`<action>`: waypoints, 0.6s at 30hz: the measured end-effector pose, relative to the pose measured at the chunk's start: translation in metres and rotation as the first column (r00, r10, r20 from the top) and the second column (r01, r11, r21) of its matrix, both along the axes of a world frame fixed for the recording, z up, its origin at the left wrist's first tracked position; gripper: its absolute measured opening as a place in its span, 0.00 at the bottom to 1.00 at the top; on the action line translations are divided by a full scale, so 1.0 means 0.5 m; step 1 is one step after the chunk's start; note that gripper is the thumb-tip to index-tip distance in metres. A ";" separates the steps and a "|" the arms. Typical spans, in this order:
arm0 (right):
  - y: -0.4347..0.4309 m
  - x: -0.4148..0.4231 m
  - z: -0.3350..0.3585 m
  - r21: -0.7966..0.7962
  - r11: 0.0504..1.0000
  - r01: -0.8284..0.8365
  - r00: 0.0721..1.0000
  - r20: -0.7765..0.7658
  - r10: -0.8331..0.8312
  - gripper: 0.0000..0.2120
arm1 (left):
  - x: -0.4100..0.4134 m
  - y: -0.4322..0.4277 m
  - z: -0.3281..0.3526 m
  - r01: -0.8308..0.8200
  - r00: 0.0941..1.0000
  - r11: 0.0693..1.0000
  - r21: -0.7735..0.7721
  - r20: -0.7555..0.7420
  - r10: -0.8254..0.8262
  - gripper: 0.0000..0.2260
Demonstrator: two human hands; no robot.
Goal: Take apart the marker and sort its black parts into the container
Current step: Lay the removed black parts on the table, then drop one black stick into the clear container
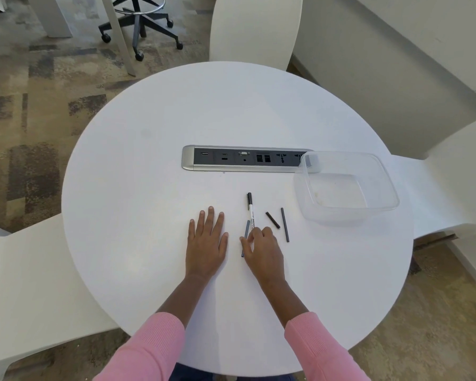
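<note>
A white marker (pixel 250 209) with a black cap lies on the round white table (pixel 149 174), pointing away from me. My right hand (pixel 263 250) rests over its near end, fingers curled on the barrel. A thin grey rod (pixel 246 231) lies just left of the marker, partly under my fingers. A short black piece (pixel 272 220) and a longer dark rod (pixel 285 224) lie to the right. My left hand (pixel 206 243) lies flat on the table, fingers spread, holding nothing. The clear plastic container (pixel 388 182) stands empty at the right.
A grey power and socket strip (pixel 231 159) is set into the table's middle, its right end under the container's corner. White chairs (pixel 256 28) stand around the table. An office chair base (pixel 140 26) is on the carpet at the back left.
</note>
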State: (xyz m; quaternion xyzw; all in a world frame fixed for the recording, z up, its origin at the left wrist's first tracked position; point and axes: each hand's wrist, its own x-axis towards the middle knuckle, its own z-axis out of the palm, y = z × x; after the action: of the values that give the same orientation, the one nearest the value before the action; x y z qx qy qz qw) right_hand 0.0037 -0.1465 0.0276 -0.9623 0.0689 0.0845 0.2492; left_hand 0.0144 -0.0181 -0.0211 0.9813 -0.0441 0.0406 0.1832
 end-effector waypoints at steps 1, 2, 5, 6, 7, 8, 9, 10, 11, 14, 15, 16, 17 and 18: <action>0.003 -0.003 -0.002 -0.003 1.000 0.004 1.000 -0.005 -0.004 0.13 | 0.000 0.000 0.000 0.000 1.000 1.000 0.002 -0.002 0.000 0.22; 0.005 -0.005 -0.004 -0.004 1.000 0.010 1.000 -0.010 -0.010 0.13 | 0.000 0.000 0.000 0.001 1.000 1.000 0.006 -0.002 -0.001 0.22; 0.012 -0.006 -0.005 -0.004 1.000 0.029 0.999 -0.022 -0.029 0.13 | 0.000 0.000 0.000 0.000 1.000 1.000 0.003 -0.012 0.000 0.22; 0.014 -0.006 -0.005 -0.005 0.999 0.035 0.999 -0.023 -0.035 0.13 | 0.000 0.001 0.000 -0.001 1.000 1.000 0.000 -0.014 0.001 0.22; 0.016 -0.006 -0.005 -0.005 0.999 0.042 0.999 -0.023 -0.042 0.13 | 0.000 0.000 -0.001 -0.002 1.000 1.000 -0.003 -0.017 0.002 0.22; 0.019 -0.005 -0.005 -0.004 0.999 0.050 0.998 -0.025 -0.050 0.12 | 0.000 0.001 -0.001 -0.002 1.000 1.000 -0.006 -0.020 0.002 0.22; 0.021 -0.005 -0.004 -0.004 0.998 0.057 0.998 -0.028 -0.057 0.12 | 0.001 0.001 -0.002 -0.002 1.000 1.000 -0.012 -0.023 0.002 0.22; 0.024 -0.005 -0.005 -0.007 0.998 0.061 0.998 -0.032 -0.062 0.12 | 0.001 0.001 -0.003 -0.001 1.000 1.000 -0.018 -0.027 0.000 0.22; 0.026 -0.005 -0.005 -0.012 0.998 0.063 0.997 -0.038 -0.063 0.11 | 0.001 0.002 -0.003 0.000 1.000 1.000 -0.022 -0.031 -0.001 0.21; 0.030 -0.003 -0.005 -0.022 0.998 0.053 0.997 -0.047 -0.054 0.12 | 0.001 0.003 -0.006 0.004 0.999 1.000 -0.024 -0.045 -0.005 0.22; 0.030 -0.002 -0.005 -0.023 0.999 0.049 0.998 -0.047 -0.050 0.12 | 0.001 0.003 -0.005 0.005 0.999 1.000 -0.026 -0.046 -0.006 0.22; 0.030 -0.002 -0.005 -0.024 0.999 0.044 0.998 -0.046 -0.045 0.12 | 0.002 0.003 -0.004 0.006 0.999 1.000 -0.028 -0.047 -0.007 0.22; 0.029 -0.001 -0.005 -0.025 0.999 0.037 0.998 -0.047 -0.038 0.12 | 0.002 0.003 -0.003 0.006 0.999 1.000 -0.029 -0.048 -0.007 0.22; 0.027 0.000 -0.004 -0.023 0.999 0.030 0.998 -0.050 -0.031 0.11 | 0.001 0.003 -0.002 0.005 0.999 1.000 -0.031 -0.052 -0.006 0.22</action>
State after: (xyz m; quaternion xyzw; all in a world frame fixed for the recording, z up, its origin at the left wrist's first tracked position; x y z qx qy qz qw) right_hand 0.0038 -0.1330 0.0254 -0.9614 0.0907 0.1043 0.2379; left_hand 0.0151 -0.0167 -0.0220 0.9789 -0.0414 0.0153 0.1994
